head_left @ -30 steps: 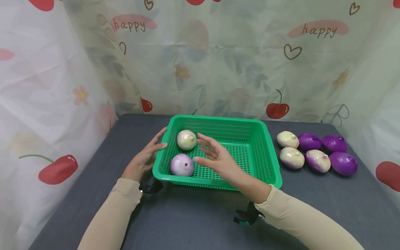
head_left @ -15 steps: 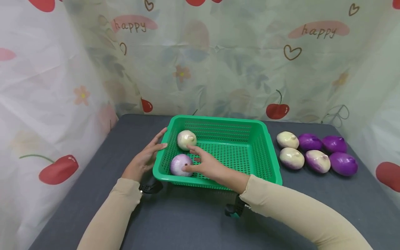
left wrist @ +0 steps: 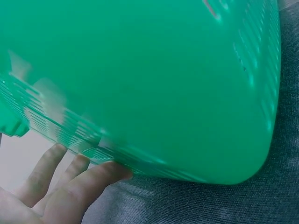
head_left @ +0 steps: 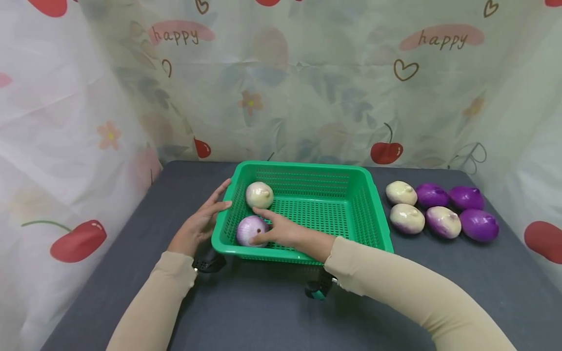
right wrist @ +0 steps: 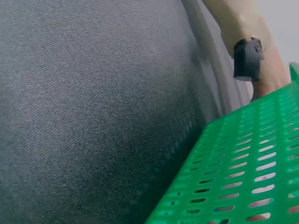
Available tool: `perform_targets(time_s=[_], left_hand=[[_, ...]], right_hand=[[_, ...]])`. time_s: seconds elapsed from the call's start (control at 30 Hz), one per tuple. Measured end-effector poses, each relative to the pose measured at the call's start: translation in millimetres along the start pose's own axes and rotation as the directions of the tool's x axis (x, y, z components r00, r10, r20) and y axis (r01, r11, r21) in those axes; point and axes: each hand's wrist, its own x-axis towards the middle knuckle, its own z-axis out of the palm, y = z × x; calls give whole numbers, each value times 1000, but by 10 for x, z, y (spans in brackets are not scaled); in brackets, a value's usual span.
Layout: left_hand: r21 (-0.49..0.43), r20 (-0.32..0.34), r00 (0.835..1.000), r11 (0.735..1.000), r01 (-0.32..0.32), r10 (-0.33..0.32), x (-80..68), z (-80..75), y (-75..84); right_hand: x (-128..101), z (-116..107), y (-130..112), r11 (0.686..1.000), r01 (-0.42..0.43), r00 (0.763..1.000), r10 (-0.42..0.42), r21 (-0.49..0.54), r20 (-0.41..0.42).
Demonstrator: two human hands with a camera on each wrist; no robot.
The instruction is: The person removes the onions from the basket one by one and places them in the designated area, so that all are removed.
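Note:
A green plastic basket (head_left: 377, 204) stands on the dark grey table (head_left: 263, 312). In its left part lie a white onion (head_left: 259, 195) and, nearer to me, a pale purple onion (head_left: 246, 230). My right hand (head_left: 274, 229) reaches over the near rim; its thumb and stretched fingers touch the right side of the pale purple onion. My left hand (head_left: 202, 222) rests flat against the basket's left outer wall, fingers straight. The left wrist view shows those fingers (left wrist: 51, 186) under the basket's blurred wall (left wrist: 140, 70). The right wrist view shows only the basket's wall (right wrist: 243, 163) and the table.
Several onions lie in a group on the table right of the basket, white ones (head_left: 401, 192) nearer it and purple ones (head_left: 478, 225) farther out. A printed curtain (head_left: 307, 87) closes off the back and both sides. A black strap (right wrist: 247, 58) sits on my left wrist.
My right hand came down and to the left inside the basket, from hovering beside the two onions to touching the pale purple one. The left hand stayed in place.

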Motion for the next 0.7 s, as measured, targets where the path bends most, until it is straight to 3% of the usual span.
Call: perform_targets(time_s=[0.33, 0.5, 0.7], left_hand=[[-3, -4, 1000, 1000, -2, 2, -3, 13, 43], [-7, -9, 1000, 1000, 6, -6, -11, 14, 48], [-10, 6, 1000, 1000, 8, -8, -16, 17, 21]], right_hand=[[24, -29, -9, 996, -5, 997, 11, -93, 72], [21, -17, 2, 994, -55, 996, 60, -90, 59], [23, 7, 37, 991, -47, 998, 51, -123, 36]])
